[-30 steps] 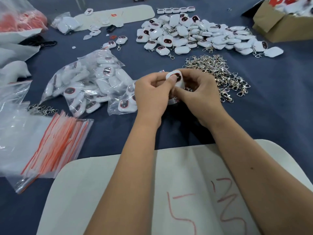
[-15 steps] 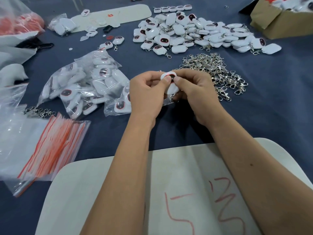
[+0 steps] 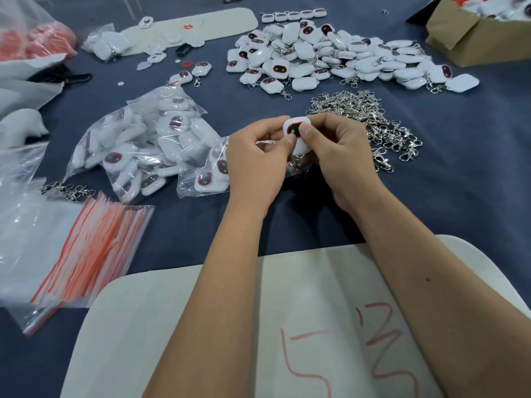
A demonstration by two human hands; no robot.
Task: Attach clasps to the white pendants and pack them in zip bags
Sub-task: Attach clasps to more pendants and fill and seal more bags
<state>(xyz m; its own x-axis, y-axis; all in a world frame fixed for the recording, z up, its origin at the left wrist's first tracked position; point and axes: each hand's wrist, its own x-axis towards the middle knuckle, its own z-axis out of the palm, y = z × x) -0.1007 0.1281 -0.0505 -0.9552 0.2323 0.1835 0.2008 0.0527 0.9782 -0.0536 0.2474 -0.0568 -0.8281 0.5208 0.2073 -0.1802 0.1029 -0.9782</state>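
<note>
Both hands meet over the middle of the blue cloth. My right hand (image 3: 342,156) pinches a white pendant (image 3: 296,133) with a dark red-rimmed face, and a small metal clasp hangs below it. My left hand (image 3: 255,162) pinches the clear edge of a zip bag (image 3: 265,142) right beside the pendant. A pile of silver clasps (image 3: 365,119) lies just right of my hands. Behind it is a heap of white pendants (image 3: 330,58), several with clasps on.
Bagged pendants (image 3: 149,147) lie in a heap left of my hands. A stack of red-striped zip bags (image 3: 94,248) sits at the near left. A white board with red marks (image 3: 287,326) lies under my forearms. A cardboard box (image 3: 482,33) stands at the far right.
The pendant has turned upright in my fingers, its dark face now towards me. My left thumb and finger have taken up the bag's edge. Both hands stay in place.
</note>
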